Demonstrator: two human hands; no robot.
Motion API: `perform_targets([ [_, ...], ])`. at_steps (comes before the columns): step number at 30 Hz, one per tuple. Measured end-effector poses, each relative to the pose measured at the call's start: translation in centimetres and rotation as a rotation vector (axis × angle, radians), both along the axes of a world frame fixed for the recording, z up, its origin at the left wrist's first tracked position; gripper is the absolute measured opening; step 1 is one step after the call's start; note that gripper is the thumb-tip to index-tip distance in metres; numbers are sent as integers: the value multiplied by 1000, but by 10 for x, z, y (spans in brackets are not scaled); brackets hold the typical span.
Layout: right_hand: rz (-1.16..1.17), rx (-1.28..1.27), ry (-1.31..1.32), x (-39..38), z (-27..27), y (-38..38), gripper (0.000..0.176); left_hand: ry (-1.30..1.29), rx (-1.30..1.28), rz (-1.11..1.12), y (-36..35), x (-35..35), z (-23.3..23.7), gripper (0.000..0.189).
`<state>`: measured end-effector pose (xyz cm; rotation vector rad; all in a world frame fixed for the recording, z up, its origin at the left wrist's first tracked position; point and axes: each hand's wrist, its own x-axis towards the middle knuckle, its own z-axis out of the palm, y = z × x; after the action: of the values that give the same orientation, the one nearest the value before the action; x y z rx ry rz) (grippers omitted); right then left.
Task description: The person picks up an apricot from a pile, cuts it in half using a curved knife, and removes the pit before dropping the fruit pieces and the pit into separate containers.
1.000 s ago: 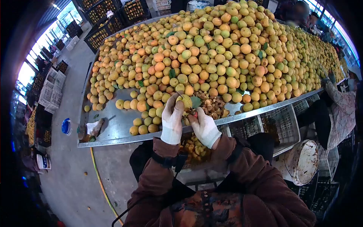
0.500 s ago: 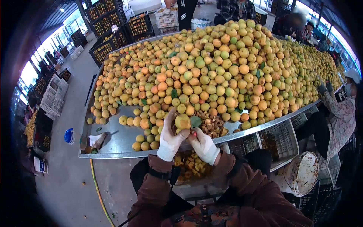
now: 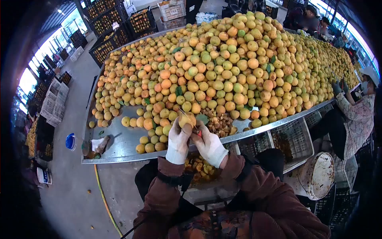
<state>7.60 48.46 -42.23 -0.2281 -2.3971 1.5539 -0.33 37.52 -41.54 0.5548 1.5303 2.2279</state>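
Observation:
My left hand [image 3: 179, 143], in a white glove, is closed around a yellow-orange fruit [image 3: 187, 119] above the table's near edge. In my gloved right hand [image 3: 210, 146] is a small knife with a red handle [image 3: 198, 133]; its thin blade lies against the top of the fruit. Behind both hands rises a large heap of yellow, orange and green fruit [image 3: 223, 75]. Brown cut scraps [image 3: 218, 122] lie beside a green leaf [image 3: 203, 118], just beyond my right hand. Below my hands, a container holds cut fruit pieces [image 3: 201, 169].
The metal table [image 3: 119, 147] has a raised rim. A crumpled cloth [image 3: 99, 144] lies at its left corner. Crates [image 3: 292, 139] and a stained bucket [image 3: 318, 175] stand at the right, near a seated co-worker [image 3: 360, 119]. A yellow hose [image 3: 103, 195] crosses the floor.
The fruit in my left hand has turned and sits lower against the heap. The knife blade now shows across its top, and my right hand has moved closer to my left.

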Motion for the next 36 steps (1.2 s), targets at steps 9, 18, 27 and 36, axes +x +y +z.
perform_targets([
  [9,-32,282,-76,-12,-25,4,33,-421,414,-92,19,15,-16,57],
  [18,-196,42,214,0,8,11,22,-507,315,2,2,6,-8,51],
  [27,-370,-536,261,-27,-3,6,24,625,-486,356,25,31,-20,48],
  [36,-484,-352,145,-30,7,11,21,538,-431,300,37,30,-38,31],
])
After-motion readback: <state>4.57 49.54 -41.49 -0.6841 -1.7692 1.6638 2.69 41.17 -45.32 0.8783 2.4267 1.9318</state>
